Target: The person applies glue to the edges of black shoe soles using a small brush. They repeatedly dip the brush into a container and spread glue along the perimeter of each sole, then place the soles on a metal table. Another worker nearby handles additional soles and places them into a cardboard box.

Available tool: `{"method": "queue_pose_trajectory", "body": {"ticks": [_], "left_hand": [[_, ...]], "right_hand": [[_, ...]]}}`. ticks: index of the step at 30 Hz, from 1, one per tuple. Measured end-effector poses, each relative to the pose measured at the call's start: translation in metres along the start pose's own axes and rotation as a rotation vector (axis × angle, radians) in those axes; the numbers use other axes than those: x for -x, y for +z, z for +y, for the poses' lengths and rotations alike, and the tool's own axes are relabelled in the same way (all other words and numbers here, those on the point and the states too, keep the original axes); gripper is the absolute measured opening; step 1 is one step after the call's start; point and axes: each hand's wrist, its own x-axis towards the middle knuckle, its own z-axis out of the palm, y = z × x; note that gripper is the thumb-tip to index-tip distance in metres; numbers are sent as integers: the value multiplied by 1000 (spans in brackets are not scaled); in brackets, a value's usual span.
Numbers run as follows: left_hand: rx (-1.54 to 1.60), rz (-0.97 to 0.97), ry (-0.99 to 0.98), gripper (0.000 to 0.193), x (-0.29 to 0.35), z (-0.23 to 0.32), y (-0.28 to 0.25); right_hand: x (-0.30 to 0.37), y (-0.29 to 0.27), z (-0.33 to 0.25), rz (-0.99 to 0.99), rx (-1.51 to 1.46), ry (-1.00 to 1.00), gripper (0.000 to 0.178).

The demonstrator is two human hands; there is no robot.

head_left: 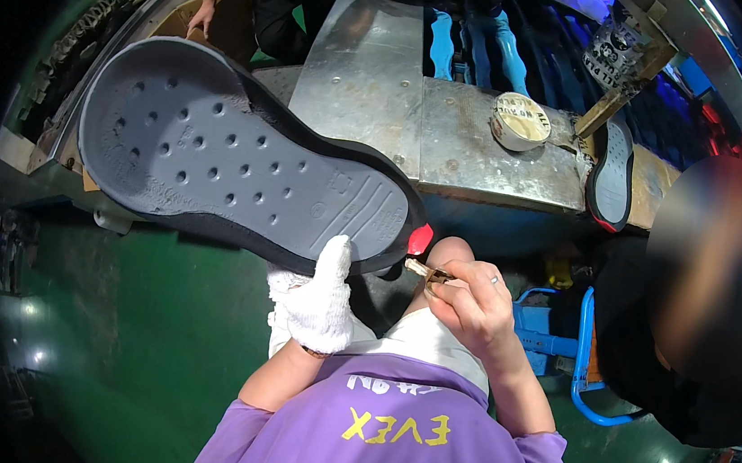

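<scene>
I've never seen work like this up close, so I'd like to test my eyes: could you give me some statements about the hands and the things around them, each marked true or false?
1. The left hand wears a white glove. True.
2. The right hand holds a slender, pale-tipped tool. True.
3. The right hand is gloved too. False: it is bare, with a ring on one finger.
4. The large grey sole has a red patch at one end. True.
5. The round cup stands on the floor. False: the cup stands on the metal bench.
</scene>
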Motion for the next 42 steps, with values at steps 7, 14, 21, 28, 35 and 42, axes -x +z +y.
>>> {"method": "queue_pose_trajectory", "body": {"ticks": [7, 14, 21, 28, 35, 42], "left_hand": [[5, 11, 25, 59, 2, -12, 7], [48, -29, -35, 53, 4, -3, 5], [-207, -83, 247, 59, 1, -9, -6], [6, 11, 50, 56, -1, -9, -5], [-16, 3, 69, 53, -2, -5, -7], [-100, -21, 44, 51, 2, -4, -9]], "right_hand": [[-1, 3, 17, 87, 58, 40, 24], [-11, -1, 21, 176, 121, 81, 27], [-14, -1, 13, 103, 117, 30, 27], [-4, 2, 7, -24, 12, 4, 19], [5, 8, 7, 87, -46, -1, 19], [-5, 11, 8, 66, 42, 51, 21]]}}
